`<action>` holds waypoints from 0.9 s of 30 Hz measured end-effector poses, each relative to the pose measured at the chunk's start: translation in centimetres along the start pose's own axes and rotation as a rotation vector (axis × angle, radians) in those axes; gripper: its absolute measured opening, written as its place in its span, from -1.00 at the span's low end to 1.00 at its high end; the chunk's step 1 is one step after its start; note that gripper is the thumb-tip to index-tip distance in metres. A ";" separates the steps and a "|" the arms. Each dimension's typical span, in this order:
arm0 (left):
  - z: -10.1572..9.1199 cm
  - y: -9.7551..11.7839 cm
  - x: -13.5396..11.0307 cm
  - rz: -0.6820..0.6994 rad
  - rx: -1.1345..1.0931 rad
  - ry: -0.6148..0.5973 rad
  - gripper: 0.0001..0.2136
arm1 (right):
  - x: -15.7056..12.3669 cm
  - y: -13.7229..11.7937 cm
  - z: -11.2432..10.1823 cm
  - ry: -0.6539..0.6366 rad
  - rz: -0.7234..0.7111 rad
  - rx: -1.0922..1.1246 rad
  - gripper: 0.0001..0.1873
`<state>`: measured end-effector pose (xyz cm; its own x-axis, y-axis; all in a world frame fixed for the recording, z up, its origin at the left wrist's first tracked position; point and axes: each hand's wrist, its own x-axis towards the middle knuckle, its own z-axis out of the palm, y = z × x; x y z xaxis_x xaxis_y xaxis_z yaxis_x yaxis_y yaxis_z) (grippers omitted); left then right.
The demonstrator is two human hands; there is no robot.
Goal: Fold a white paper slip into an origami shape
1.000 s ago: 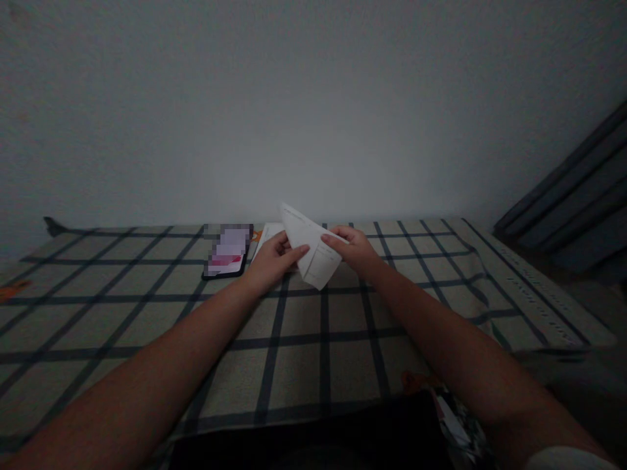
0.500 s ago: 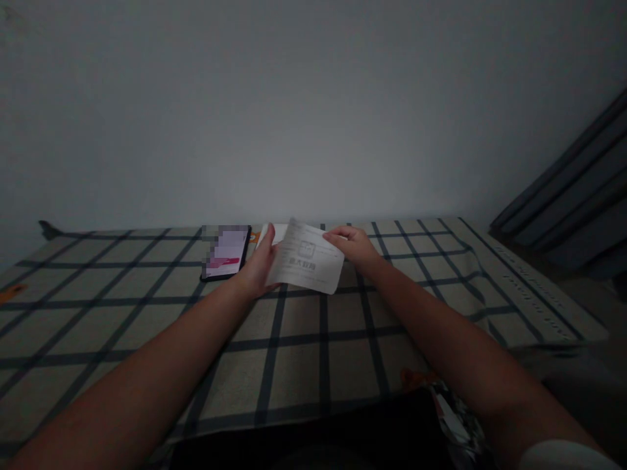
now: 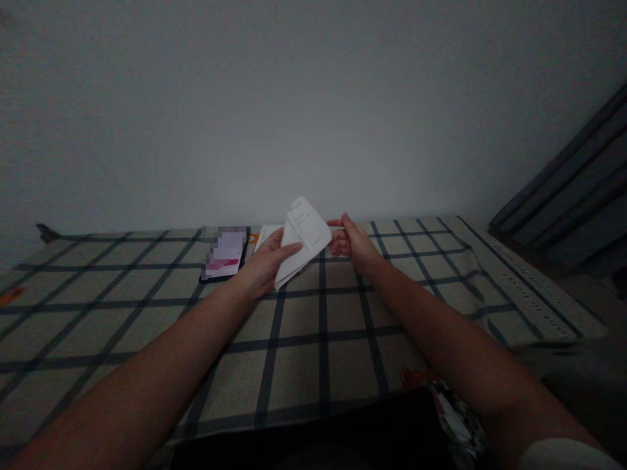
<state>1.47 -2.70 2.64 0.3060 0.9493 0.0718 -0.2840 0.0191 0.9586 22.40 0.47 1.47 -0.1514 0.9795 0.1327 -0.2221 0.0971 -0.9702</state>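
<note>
My left hand (image 3: pixel 264 264) pinches a white printed paper sheet (image 3: pixel 302 236) between thumb and fingers, holding it tilted up above the checked cloth (image 3: pixel 304 320). Just right of the sheet's edge is my right hand (image 3: pixel 350 240), its fingers loosely curled and partly apart, touching or almost touching the paper; I cannot tell which. More white paper (image 3: pixel 268 234) lies flat behind the held sheet, near the wall.
A phone (image 3: pixel 225 253) with a lit screen lies on the cloth left of my left hand. The wall rises right behind the surface. Dark slanted boards (image 3: pixel 573 189) lean at the right. A dark object with a crumpled wrapper (image 3: pixel 450 418) sits at the near edge.
The sheet has turned from lying spread between both hands to standing tilted in my left hand. My right hand has loosened from its edge and shifted slightly right.
</note>
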 end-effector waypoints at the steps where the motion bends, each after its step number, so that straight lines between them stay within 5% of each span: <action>1: 0.1 0.1 0.1 0.039 -0.024 0.043 -0.45 | -0.1 0.1 0.1 -0.049 0.025 -0.038 -0.41; 6: 0.3 -0.6 0.3 0.118 -0.033 0.158 -0.37 | -0.7 0.7 1.2 -0.270 -0.028 -0.262 -0.61; 12: 0.4 -1.6 0.5 0.149 -0.033 0.113 -0.44 | -0.7 0.4 1.3 -0.200 -0.095 -0.272 -0.62; 20: -0.3 -1.4 0.2 -0.044 -0.037 0.076 -0.61 | -0.9 0.3 1.0 -0.180 -0.076 -0.346 -0.58; 27: -0.4 -2.1 0.8 0.067 -0.012 0.173 -0.60 | -1.0 0.1 1.1 -0.189 -0.105 -0.348 -0.50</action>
<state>1.89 -1.88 0.58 0.1251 0.9884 0.0856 -0.3100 -0.0430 0.9498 21.51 -0.70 1.45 -0.3266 0.9147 0.2380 0.0886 0.2803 -0.9558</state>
